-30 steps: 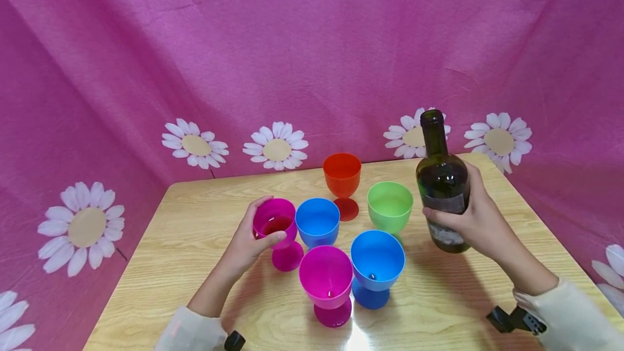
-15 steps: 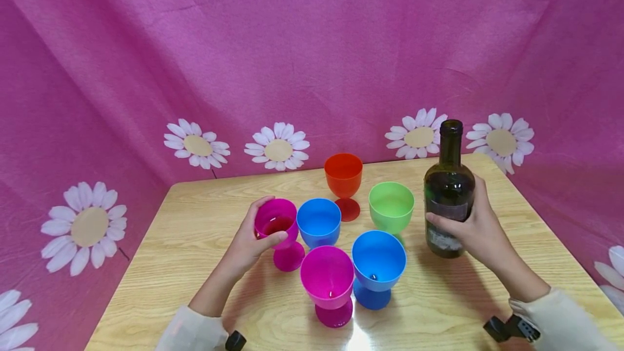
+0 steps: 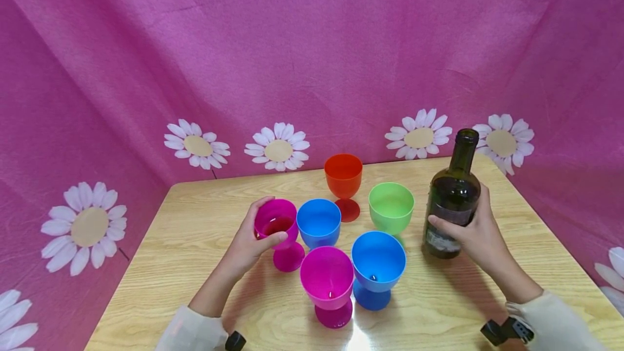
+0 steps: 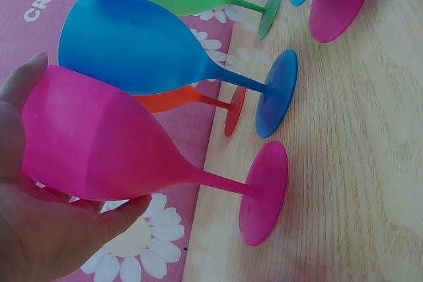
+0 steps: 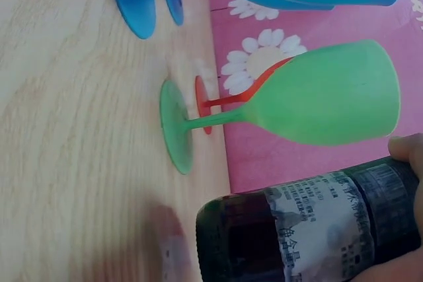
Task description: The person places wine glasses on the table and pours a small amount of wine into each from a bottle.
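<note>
1. Left hand (image 3: 248, 244): my fingers and thumb held the bowl of a pink cup (image 4: 112, 137). That cup stood upright at the left end of the group, with red liquid (image 3: 277, 225) inside.
2. Right hand (image 3: 479, 236): I gripped a dark green bottle (image 3: 450, 191) round its body, thumb across the near side. The bottle was at the right of the group, past the green cup (image 3: 391, 210), its neck leaning slightly right. I could not tell whether its base touched the table (image 3: 195, 221).
3. Bottle label (image 5: 324, 222): pale, with printed characters, seen from the right wrist; part lay under my hand.
4. Just right of my left thumb stood a blue cup (image 3: 318, 221). An orange-red cup (image 3: 343, 177) stood behind the others.
5. Nearest me, a second pink cup (image 3: 326, 280) stood close beside a second blue cup (image 3: 377, 264); contact between their bowls could not be judged. A small dark spot showed inside that blue one.
6. Surroundings: wood-grain tabletop; behind it a magenta cloth (image 3: 302, 58) with white daisies (image 3: 279, 150). Pale sleeves (image 3: 190, 329) covered both my forearms.
</note>
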